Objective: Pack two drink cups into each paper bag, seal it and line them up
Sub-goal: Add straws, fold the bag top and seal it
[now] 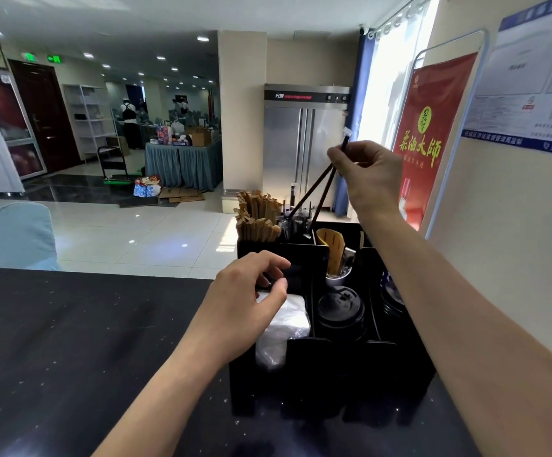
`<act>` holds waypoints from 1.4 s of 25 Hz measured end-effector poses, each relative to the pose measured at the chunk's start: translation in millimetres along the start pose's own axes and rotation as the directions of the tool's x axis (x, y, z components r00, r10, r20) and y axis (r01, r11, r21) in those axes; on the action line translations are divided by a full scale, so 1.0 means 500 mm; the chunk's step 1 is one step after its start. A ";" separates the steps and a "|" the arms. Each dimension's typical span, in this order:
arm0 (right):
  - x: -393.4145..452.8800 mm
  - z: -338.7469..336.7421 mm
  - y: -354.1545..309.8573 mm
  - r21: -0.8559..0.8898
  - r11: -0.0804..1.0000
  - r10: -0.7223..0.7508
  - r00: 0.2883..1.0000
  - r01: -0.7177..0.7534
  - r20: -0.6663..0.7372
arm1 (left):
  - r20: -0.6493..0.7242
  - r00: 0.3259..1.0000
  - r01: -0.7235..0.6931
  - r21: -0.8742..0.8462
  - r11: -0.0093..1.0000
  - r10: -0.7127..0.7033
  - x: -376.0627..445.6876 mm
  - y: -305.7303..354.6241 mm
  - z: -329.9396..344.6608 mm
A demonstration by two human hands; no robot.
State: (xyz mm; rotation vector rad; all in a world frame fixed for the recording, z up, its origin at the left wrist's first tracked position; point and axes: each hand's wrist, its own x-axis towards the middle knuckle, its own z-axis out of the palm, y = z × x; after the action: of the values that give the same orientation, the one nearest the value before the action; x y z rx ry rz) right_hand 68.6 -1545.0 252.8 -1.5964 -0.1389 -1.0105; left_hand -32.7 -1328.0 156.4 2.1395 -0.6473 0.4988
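A black condiment organizer (304, 361) stands on the dark counter (70, 341). My right hand (367, 173) is raised above its back compartments and pinches two dark wrapped straws (314, 186), whose lower ends still reach down among the other straws. My left hand (245, 308) hovers over the organizer's front left compartment, fingers loosely curled, just above a wad of clear plastic (284, 328); whether it touches the wad is unclear. No drink cups or paper bags show on the counter.
The organizer also holds paper-wrapped sticks (258, 216), a stack of black cup lids (340, 308) and wooden cutlery (334, 252). A red banner stand (432, 136) is at the right wall, a steel cabinet (304, 143) behind. A covered chair (17, 235) sits beyond the counter.
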 end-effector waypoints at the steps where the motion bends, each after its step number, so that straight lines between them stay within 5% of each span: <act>1: 0.001 -0.007 -0.019 0.003 1.000 -0.021 1.000 0.021 -0.011 | -0.005 1.000 -0.005 -0.004 1.000 0.005 -0.001 0.006 -0.002; 7: -0.032 -0.058 -0.148 0.063 0.998 -0.016 0.999 0.014 0.042 | -0.116 0.991 -0.057 0.018 0.998 0.058 -0.029 0.068 -0.021; 14: -0.173 -0.108 -0.222 0.146 0.974 0.139 0.967 -0.172 0.213 | -0.350 0.933 -0.025 0.158 0.987 0.080 -0.095 0.138 -0.054; 19: -0.273 -0.145 -0.248 0.235 0.925 0.225 0.928 -0.300 0.298 | -0.308 0.950 -0.003 0.139 0.990 0.047 -0.171 0.176 -0.058; 26: -0.397 -0.199 -0.240 0.288 0.847 0.336 0.871 -0.446 0.359 | -0.150 0.981 0.097 -0.176 0.980 -0.124 -0.292 0.183 -0.047; 35: -0.595 -0.274 -0.227 0.220 0.784 0.412 0.752 -0.581 0.516 | 0.034 0.975 0.218 -0.357 0.908 -0.221 -0.439 0.179 -0.018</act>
State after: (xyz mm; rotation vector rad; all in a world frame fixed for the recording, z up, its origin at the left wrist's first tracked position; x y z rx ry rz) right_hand -253.5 -1500.2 132.9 -1.3726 -0.1790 -0.1593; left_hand -260.8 -1307.6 94.6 1.8317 -0.4449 0.2418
